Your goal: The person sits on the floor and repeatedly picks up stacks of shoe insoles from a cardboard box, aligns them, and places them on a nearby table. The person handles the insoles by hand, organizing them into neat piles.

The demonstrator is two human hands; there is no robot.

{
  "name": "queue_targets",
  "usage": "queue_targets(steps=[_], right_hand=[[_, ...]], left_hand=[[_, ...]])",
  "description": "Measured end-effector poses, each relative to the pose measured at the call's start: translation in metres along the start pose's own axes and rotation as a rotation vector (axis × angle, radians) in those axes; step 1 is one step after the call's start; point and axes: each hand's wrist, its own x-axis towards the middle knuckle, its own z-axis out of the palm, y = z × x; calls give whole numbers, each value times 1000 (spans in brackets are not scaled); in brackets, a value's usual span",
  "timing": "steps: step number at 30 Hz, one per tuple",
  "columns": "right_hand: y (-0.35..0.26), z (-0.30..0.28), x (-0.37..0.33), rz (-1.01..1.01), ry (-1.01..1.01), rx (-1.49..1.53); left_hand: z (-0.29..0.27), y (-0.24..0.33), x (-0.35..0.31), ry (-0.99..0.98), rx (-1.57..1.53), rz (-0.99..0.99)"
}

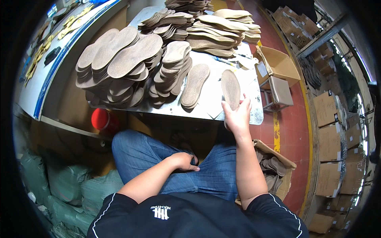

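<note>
My right hand (237, 117) is closed on the heel end of a brown speckled insole (231, 87), thumb on its face. The insole is tilted up over the table's front right edge. My left hand (183, 162) rests on my lap with its fingers curled. A small dark patch shows between its fingers; what it is, I cannot make out. To the left of the held insole, another brown insole (195, 85) lies on the white table (212, 107). Beside that one stands a narrow stack of insoles (174, 59), and a broad, uneven pile (119, 59) is further left.
More insole stacks (210, 33) fill the table's far side, with pens (225, 61) nearby. An open cardboard box (278, 63) and a stool (280, 91) stand right of the table. A carton of insoles (274, 166) is by my right leg. A red container (104, 119) sits under the left side.
</note>
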Motion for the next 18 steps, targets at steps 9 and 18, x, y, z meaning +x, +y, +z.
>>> queue_targets(steps=[9,18], right_hand=[[-39,52,72,-188,-197,280],[-93,98,23,-609,-224,-441]], left_hand=[[11,-9,14,-20,-2,71],[10,-3,9,-2,44,47]])
